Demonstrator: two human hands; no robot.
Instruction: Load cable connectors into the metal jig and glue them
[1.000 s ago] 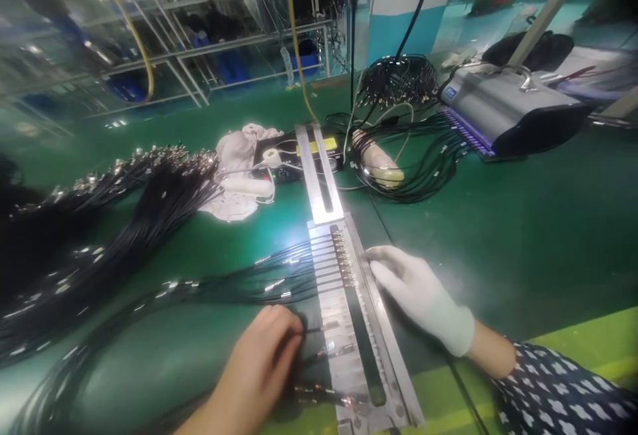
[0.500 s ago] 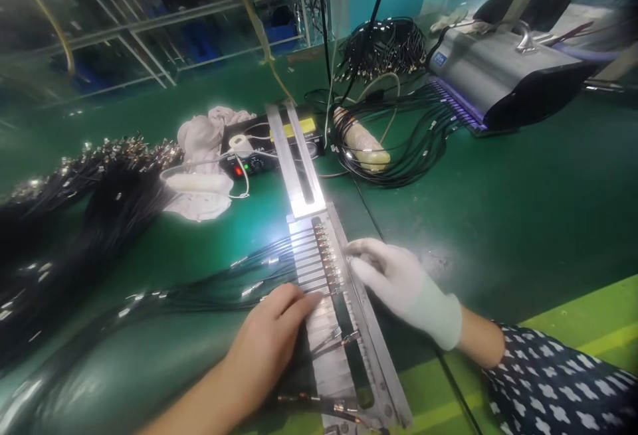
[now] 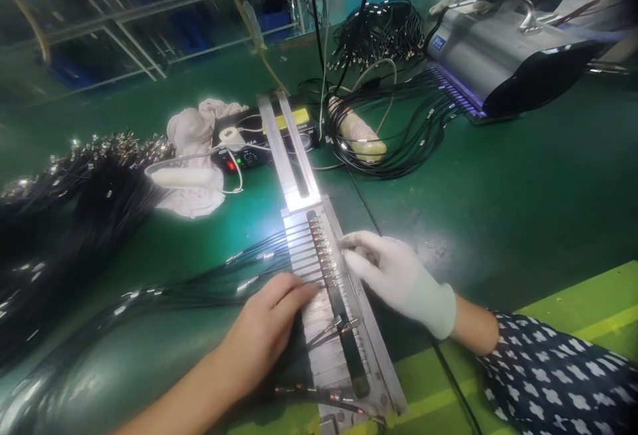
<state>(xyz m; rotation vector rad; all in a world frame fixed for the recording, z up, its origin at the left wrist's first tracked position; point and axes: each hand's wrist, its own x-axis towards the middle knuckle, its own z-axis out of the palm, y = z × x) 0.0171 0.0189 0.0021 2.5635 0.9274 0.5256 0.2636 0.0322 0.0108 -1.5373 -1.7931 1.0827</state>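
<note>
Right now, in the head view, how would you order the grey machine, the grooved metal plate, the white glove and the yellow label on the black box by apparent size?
Largest: grey machine and grooved metal plate, too alike to rank; the plate is nearer the camera.
Then: white glove.
Smallest: yellow label.

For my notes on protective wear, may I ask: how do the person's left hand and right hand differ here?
The left hand is bare, while the right hand wears a white glove. The left hand reaches over the left side of the metal fixture; the right hand is at its right edge. The left forearm shows bare, whereas a dark patterned sleeve comes nearly to the right wrist. Both hands have bent fingers.
</note>
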